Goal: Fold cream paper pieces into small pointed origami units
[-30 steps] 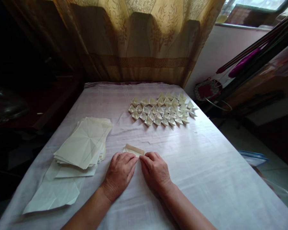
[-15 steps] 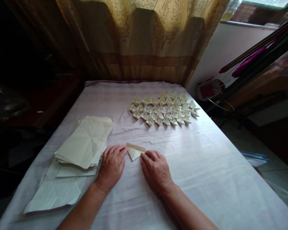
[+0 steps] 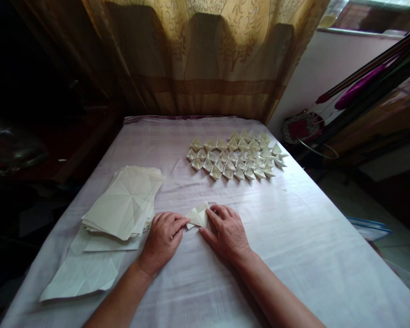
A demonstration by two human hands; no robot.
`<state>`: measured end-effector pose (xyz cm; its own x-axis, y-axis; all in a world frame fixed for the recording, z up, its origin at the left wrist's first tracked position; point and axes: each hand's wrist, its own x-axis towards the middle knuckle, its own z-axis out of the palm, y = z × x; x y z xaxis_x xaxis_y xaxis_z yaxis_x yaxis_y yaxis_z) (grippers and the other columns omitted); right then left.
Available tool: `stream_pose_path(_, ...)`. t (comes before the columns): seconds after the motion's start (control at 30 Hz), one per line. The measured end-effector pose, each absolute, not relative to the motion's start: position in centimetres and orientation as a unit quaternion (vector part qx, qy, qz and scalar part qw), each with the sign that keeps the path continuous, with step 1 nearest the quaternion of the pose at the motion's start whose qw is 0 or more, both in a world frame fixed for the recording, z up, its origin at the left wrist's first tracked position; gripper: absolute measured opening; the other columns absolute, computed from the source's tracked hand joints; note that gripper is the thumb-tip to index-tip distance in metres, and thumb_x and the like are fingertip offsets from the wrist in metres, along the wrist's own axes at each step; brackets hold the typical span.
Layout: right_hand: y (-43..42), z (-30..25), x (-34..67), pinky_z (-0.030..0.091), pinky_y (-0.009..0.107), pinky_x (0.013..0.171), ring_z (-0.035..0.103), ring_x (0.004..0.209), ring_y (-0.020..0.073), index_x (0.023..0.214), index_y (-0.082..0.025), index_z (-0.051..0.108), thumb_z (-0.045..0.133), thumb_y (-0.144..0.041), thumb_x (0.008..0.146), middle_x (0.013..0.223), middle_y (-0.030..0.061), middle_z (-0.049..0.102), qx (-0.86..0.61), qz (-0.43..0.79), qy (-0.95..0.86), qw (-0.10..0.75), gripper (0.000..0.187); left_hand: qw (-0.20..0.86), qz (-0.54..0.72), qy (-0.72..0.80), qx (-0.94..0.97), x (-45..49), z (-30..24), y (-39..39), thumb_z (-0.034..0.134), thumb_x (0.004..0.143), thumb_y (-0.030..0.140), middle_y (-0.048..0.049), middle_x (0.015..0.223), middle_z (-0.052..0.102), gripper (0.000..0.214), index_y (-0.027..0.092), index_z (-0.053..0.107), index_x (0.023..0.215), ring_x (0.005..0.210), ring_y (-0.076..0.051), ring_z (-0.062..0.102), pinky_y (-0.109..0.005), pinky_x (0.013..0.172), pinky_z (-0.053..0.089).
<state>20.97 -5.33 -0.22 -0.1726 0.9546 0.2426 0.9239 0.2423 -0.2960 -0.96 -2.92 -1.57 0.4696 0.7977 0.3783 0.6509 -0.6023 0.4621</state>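
A small piece of folded cream paper (image 3: 197,215) lies on the cloth between my two hands, with creases across its top face. The fingertips of my left hand (image 3: 164,239) are pressed together on its left corner. My right hand (image 3: 228,231) grips its right side, thumb at the lower edge and fingers over the top; that side of the paper is partly hidden. To the left of my left hand lies a stack of creased paper sheets (image 3: 125,200).
Several rows of small pointed folded paper pieces (image 3: 237,157) stand at the back right of the cloth-covered table (image 3: 294,255). A larger loose sheet (image 3: 80,273) sticks out under the stack. A patterned curtain (image 3: 205,59) hangs behind the table.
The folded paper has been turned, so its brownish strip along the top no longer shows. My right fingers have moved over its right side, and my left fingertips are at its lower left corner.
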Motion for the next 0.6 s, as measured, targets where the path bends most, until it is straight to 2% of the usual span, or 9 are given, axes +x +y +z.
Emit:
stream_pose_path(0.17,-5.0,-0.1,21.1,0.041,0.039,0.086,0.055,0.105,0.0267,0.113,-0.022,0.065,0.067,-0.041,0.085,0.116,0.0092,0.065,-0.602,0.03,-0.778,0.177,0.035,0.131,0.303,0.408,0.851,-0.8,-1.6,-3.0,0.056,0.08,0.0,-0.0036,0.098,0.068,0.04,0.024,0.068,0.111,0.093,-0.019,0.06,-0.034,0.083,0.047)
stream_pose_path(0.3,-4.8,0.0,21.3,0.04,0.037,0.084,0.055,0.103,0.026,0.114,-0.022,0.065,0.066,-0.042,0.086,0.116,0.0097,0.065,-0.595,0.019,-0.786,0.169,0.034,0.09,0.296,0.409,0.858,-0.3,-1.3,-3.0,0.06,0.087,0.008,-0.0037,0.094,0.066,0.028,0.023,0.069,0.109,0.088,-0.019,0.058,-0.034,0.08,0.047)
stream_pose_path(0.43,-4.9,-0.2,21.3,0.04,0.037,0.083,0.055,0.102,0.0261,0.114,-0.022,0.065,0.066,-0.043,0.087,0.116,0.0101,0.065,-0.593,0.014,-0.786,0.172,0.034,0.048,0.279,0.416,0.864,0.1,-0.9,-3.1,0.06,0.092,0.02,-0.0031,0.091,0.066,0.016,0.025,0.072,0.101,0.084,-0.019,0.057,-0.033,0.077,0.045)
stream_pose_path(0.6,-5.0,-0.3,21.3,0.04,0.038,0.083,0.054,0.101,0.0265,0.115,-0.021,0.064,0.068,-0.041,0.085,0.115,0.0095,0.064,-0.593,0.017,-0.786,0.176,0.036,0.051,0.258,0.457,0.85,0.6,-0.5,-3.1,0.062,0.09,0.02,-0.004,0.094,0.066,0.011,0.023,0.072,0.091,0.088,-0.02,0.058,-0.036,0.081,0.045)
